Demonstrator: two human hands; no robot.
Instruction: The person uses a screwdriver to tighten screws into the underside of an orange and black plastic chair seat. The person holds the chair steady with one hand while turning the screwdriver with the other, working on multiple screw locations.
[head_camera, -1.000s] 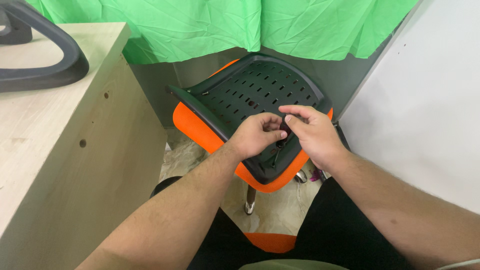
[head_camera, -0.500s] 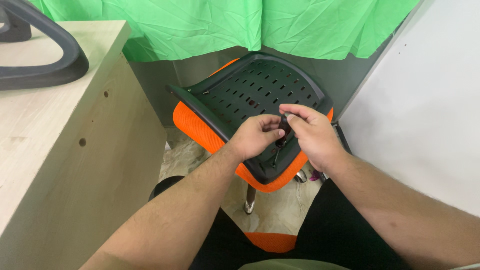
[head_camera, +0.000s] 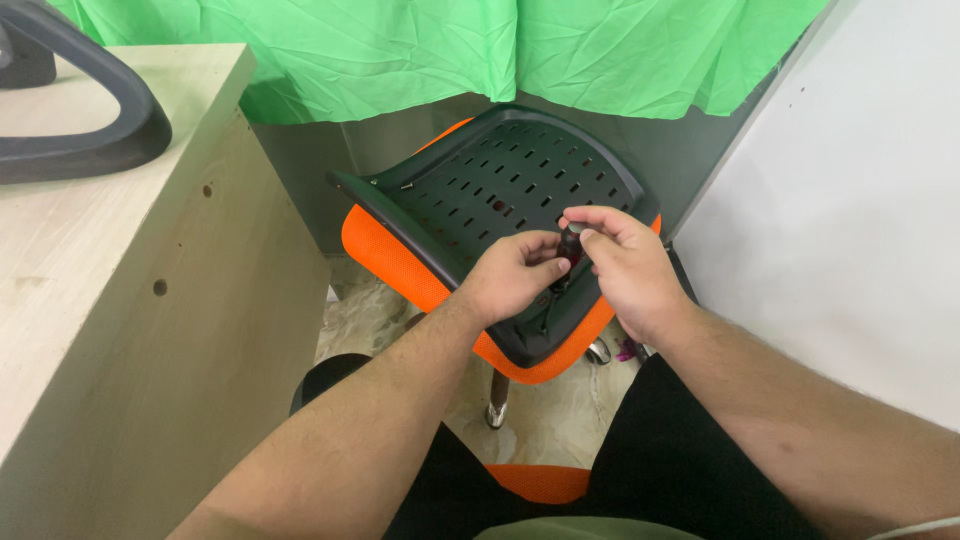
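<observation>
Over the near edge of the black slotted chair shell (head_camera: 500, 200), I am holding a small dark tool handle (head_camera: 570, 243) between both hands. My right hand (head_camera: 625, 275) is pinching the rounded top of the handle between thumb and fingertips, and my left hand (head_camera: 515, 275) is curling in from the other side, its fingers pressed against the lower part of the same handle. That handle is standing roughly upright, its lower end running down toward the shell's rim, though I cannot tell what it is meeting there. Beneath the shell, the orange mesh cushion (head_camera: 385, 250) is showing along the left and front edges. A pale wooden desk (head_camera: 120, 290) is standing to my left with a grey looped armrest (head_camera: 85, 120) lying on top, and a green cloth (head_camera: 420, 50) is hanging behind.
</observation>
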